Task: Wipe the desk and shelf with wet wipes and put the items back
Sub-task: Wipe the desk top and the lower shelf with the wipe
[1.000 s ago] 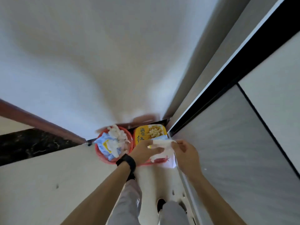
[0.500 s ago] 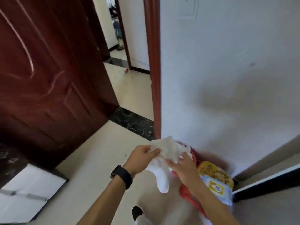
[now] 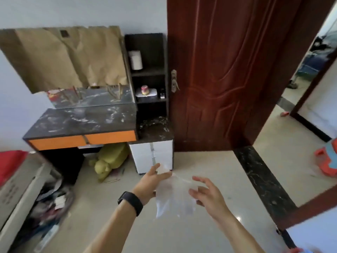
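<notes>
Both forearms reach fwd from the bottom edge, mid-air over the pale floor (image 3: 182,234). L hand (image 3: 151,181), black band (image 3: 130,202) on the wrist, is lifted w/ thumb and fingers pinching the top corner of a wet wipe (image 3: 173,196), which hangs spread out below and to the right of it. R hand (image 3: 207,194) is turned palm-in, fingers spread wide and loosely bent, gripping nothing, just beside the wipe's right edge; blur hides whether it touches. Straight beyond the hands stands a white cabinet (image 3: 151,156) w/ a dark marbled top. A green plush toy (image 3: 109,159) lies on the floor to its left. Above the toy is the dark marbled surface (image 3: 85,119) w/ orange drawer fronts, well apart from the wipe. A black shelf (image 3: 148,72) rises behind the cabinet top, w/ a white cylinder (image 3: 135,60) on an upper tier and a small jar (image 3: 145,90) one tier down. Brown paper (image 3: 69,55) hangs behind the surface; a red-brown door (image 3: 228,70) stands at right.
</notes>
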